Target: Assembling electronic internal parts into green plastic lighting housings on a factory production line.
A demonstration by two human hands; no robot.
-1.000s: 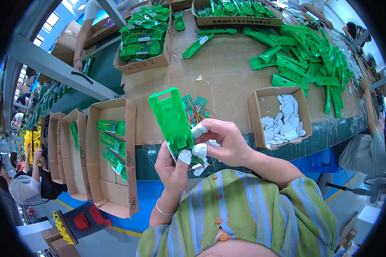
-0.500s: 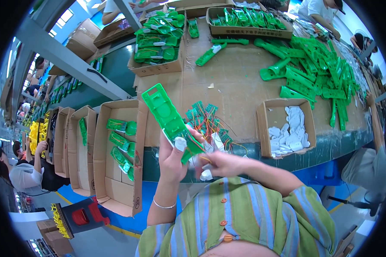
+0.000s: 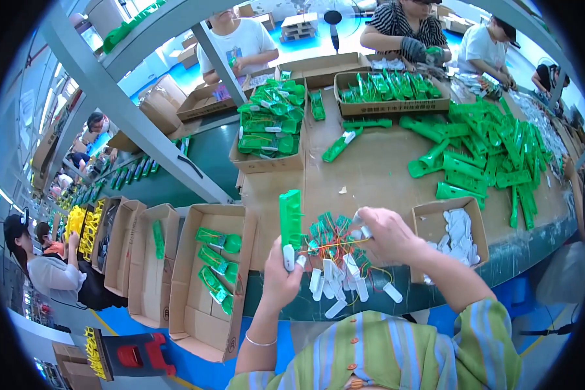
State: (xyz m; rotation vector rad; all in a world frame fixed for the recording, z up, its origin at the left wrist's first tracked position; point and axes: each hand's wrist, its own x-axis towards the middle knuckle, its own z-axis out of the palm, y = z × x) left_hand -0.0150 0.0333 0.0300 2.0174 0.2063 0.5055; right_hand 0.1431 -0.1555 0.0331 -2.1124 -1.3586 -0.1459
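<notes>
My left hand (image 3: 279, 284), a white cover on its thumb tip, is closed around a green plastic housing (image 3: 290, 218) that stands nearly upright. A white plastic piece (image 3: 288, 257) sits at its lower end under my fingers. Thin yellow and red wires (image 3: 328, 246) stretch from there to my right hand (image 3: 391, 233), whose covered fingertips pinch their far end; anything more in that pinch is hidden. Below the wires is a heap of small green circuit boards (image 3: 323, 227) with tangled leads. Several white plastic pieces (image 3: 351, 265) hang or lie at its near side.
Cardboard boxes hold white parts (image 3: 458, 234) at right and green assemblies (image 3: 220, 261) at left. Green housings (image 3: 487, 149) pile up at far right; filled boxes (image 3: 270, 123) stand at the back. A grey metal frame (image 3: 143, 120) crosses the left side. Other people work across the table.
The green housing has turned from a slant with its hollow facing up to nearly upright. My right hand has moved away rightward, with wires now stretched between the hands. The view has shifted.
</notes>
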